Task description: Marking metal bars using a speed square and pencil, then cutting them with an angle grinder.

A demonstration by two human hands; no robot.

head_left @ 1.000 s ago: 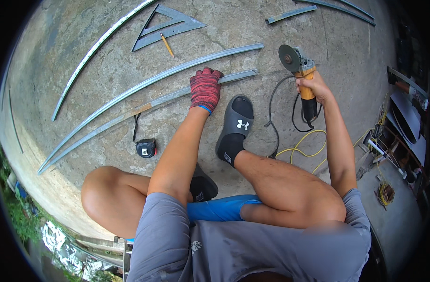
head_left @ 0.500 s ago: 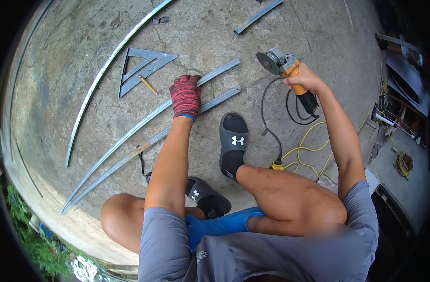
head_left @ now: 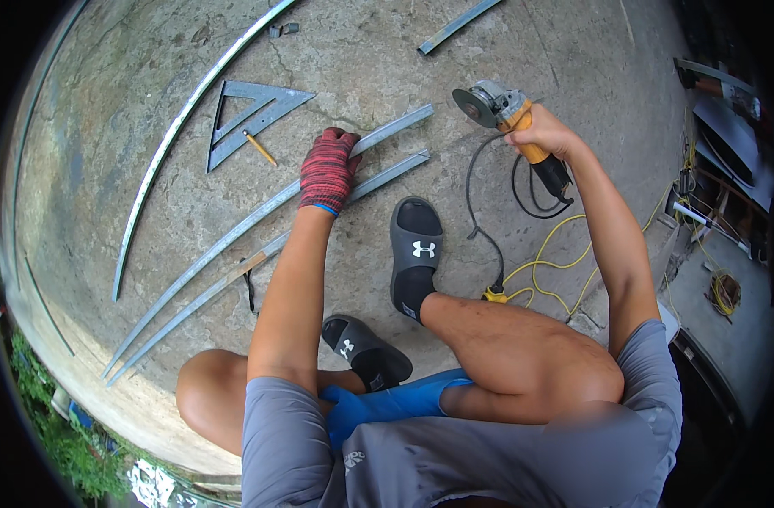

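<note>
My left hand [head_left: 327, 169], in a red and black knit glove, is closed around a long grey metal channel [head_left: 260, 209] near its right end. A second metal channel [head_left: 387, 176] lies just nearer to me, partly hidden under my left hand and forearm. Bare, my right hand [head_left: 546, 134] grips the yellow and black body of an angle grinder [head_left: 514, 114]. The grinder's cutting disc [head_left: 475, 108] points left, held apart from the channels' right ends. Whether the disc spins cannot be told.
A triangular speed square [head_left: 264, 110] and a yellow pencil [head_left: 260, 147] lie beyond my left hand. Another long channel [head_left: 162, 157] stretches along the left. A short channel piece [head_left: 459, 25] lies at the far side. Yellow cord [head_left: 546, 261] loops beside my sandalled foot [head_left: 418, 250].
The channel in my left hand has shifted slightly away from the second one and shows a flatter face. My right hand with the grinder has barely moved; the whole view has shifted a little.
</note>
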